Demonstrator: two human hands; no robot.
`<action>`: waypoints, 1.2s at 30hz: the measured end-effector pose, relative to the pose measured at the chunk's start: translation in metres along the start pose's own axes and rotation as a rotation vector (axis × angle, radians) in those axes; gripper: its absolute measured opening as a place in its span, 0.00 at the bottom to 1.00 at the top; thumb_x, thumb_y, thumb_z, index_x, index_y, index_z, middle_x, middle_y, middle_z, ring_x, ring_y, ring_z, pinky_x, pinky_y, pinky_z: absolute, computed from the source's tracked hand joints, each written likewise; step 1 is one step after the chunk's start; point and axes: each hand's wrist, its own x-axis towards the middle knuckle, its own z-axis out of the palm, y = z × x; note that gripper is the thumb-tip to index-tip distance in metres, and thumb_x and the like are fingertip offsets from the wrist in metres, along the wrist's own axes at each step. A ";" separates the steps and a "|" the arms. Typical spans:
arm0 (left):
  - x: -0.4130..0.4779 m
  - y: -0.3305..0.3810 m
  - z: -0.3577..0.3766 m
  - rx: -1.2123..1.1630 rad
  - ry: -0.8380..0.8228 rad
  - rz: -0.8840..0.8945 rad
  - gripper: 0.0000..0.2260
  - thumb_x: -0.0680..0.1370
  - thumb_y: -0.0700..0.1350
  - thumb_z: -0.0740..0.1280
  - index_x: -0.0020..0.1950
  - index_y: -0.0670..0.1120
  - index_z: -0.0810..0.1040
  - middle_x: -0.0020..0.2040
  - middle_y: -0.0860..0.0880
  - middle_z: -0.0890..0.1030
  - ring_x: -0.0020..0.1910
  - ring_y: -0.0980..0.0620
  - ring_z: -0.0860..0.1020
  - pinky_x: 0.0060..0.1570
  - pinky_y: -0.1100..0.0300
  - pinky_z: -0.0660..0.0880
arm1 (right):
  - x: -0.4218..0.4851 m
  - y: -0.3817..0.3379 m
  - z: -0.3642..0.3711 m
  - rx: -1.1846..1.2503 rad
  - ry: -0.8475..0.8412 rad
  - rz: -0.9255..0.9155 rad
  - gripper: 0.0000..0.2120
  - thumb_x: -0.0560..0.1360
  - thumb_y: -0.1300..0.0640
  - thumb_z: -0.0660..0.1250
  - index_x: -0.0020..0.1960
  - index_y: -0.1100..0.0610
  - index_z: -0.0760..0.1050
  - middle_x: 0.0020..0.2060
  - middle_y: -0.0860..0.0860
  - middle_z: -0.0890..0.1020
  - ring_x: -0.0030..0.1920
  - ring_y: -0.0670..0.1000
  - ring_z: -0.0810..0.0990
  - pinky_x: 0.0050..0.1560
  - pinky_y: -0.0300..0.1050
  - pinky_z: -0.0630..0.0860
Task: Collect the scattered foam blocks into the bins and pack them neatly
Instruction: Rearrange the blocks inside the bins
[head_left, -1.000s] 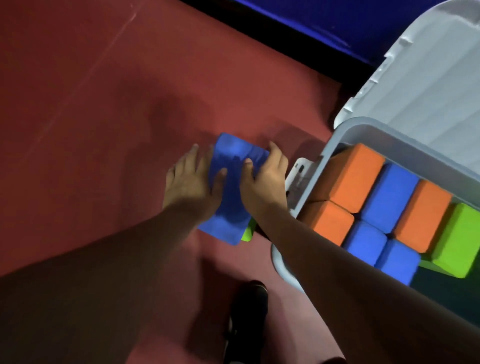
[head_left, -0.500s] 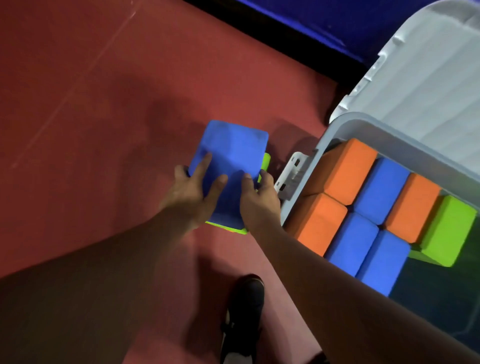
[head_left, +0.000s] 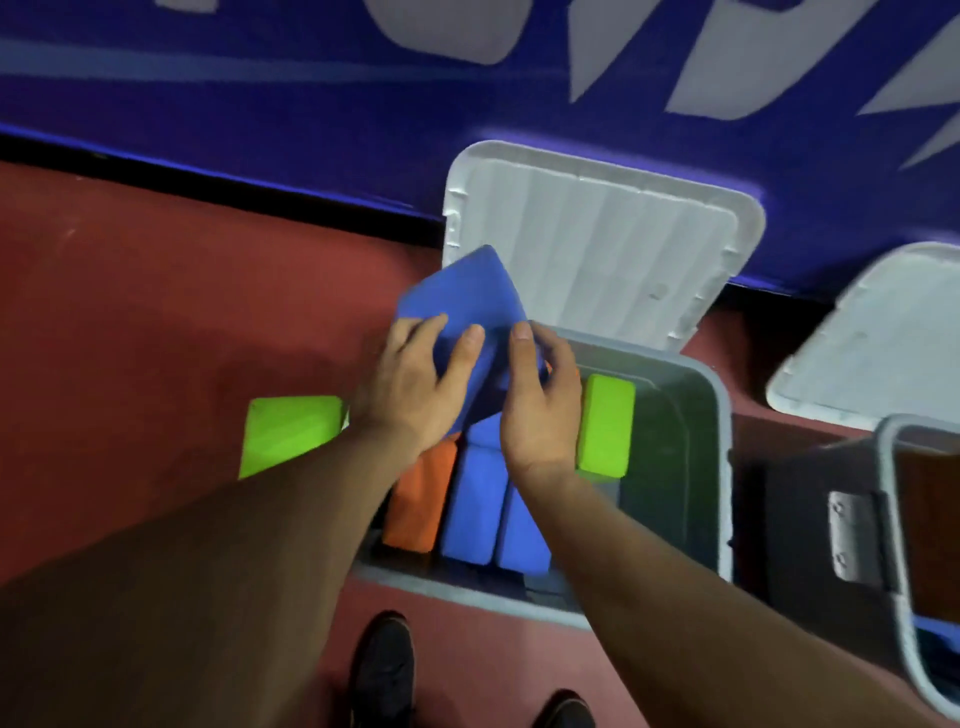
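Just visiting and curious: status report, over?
Left hand, right hand both grip blue block. Held tilted over bin. Green block lies on floor.

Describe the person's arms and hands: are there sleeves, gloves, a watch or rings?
The left forearm and the right forearm are bare up to the picture's edge; no sleeve shows. The left hand and the right hand wear no gloves. No watch, bracelet or ring is visible, though the picture is slightly blurred.
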 end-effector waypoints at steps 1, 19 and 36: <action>-0.003 0.025 0.010 0.004 -0.020 0.030 0.43 0.71 0.75 0.43 0.74 0.52 0.72 0.73 0.52 0.71 0.73 0.49 0.68 0.72 0.51 0.66 | 0.007 -0.005 -0.022 0.028 0.032 0.006 0.33 0.71 0.32 0.65 0.66 0.53 0.78 0.63 0.46 0.81 0.65 0.45 0.77 0.70 0.49 0.71; -0.118 0.169 0.144 0.044 -0.583 0.097 0.26 0.82 0.66 0.43 0.77 0.71 0.35 0.73 0.44 0.73 0.68 0.41 0.74 0.67 0.45 0.69 | 0.009 0.058 -0.243 -0.070 0.110 0.237 0.28 0.74 0.29 0.60 0.66 0.42 0.77 0.59 0.41 0.83 0.61 0.46 0.81 0.66 0.54 0.76; -0.109 0.044 0.170 0.136 -0.397 -0.027 0.26 0.84 0.60 0.46 0.80 0.65 0.39 0.73 0.45 0.73 0.65 0.40 0.76 0.60 0.47 0.71 | -0.006 0.142 -0.151 -0.225 -0.123 0.290 0.44 0.69 0.20 0.52 0.78 0.42 0.64 0.70 0.48 0.77 0.69 0.50 0.75 0.72 0.54 0.70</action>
